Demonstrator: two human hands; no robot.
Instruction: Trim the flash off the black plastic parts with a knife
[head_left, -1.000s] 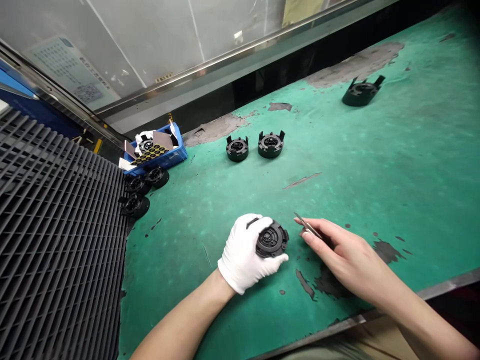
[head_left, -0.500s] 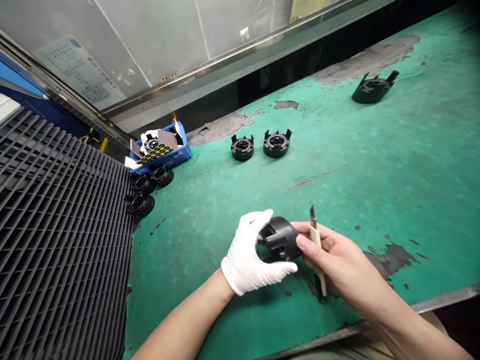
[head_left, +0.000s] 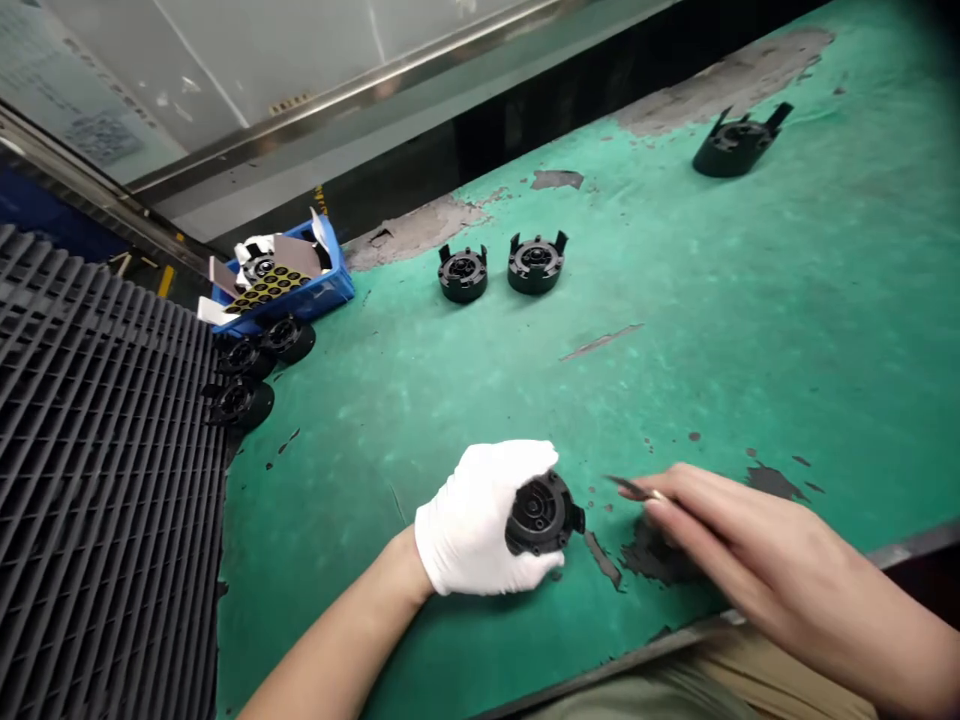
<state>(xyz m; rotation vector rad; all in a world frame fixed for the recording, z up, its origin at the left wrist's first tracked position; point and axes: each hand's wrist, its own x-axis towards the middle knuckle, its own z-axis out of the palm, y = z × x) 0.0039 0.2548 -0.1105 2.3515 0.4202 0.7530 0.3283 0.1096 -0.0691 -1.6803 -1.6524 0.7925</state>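
Note:
My left hand (head_left: 480, 520), in a white glove, is closed around a round black plastic part (head_left: 538, 512). The part's ribbed, recessed face is turned up, and one tab sticks out on its right side. To the right, my bare right hand (head_left: 750, 550) grips a utility knife (head_left: 637, 490) between thumb and fingers. Its dark blade points left toward the part, with a gap between them. Most of the knife's handle is hidden in my palm.
Two similar black parts (head_left: 536, 262) stand mid-table, another (head_left: 739, 142) at the far right. Several more (head_left: 240, 400) sit by a blue bin (head_left: 330, 285) holding a sticker sheet and other pieces. Stacked black grid trays (head_left: 97, 480) line the left. The green tabletop (head_left: 675, 370) has worn patches.
My right hand has let go of the black part, moved right and swung the knife from upright to pointing left. The part has turned face up in my left hand.

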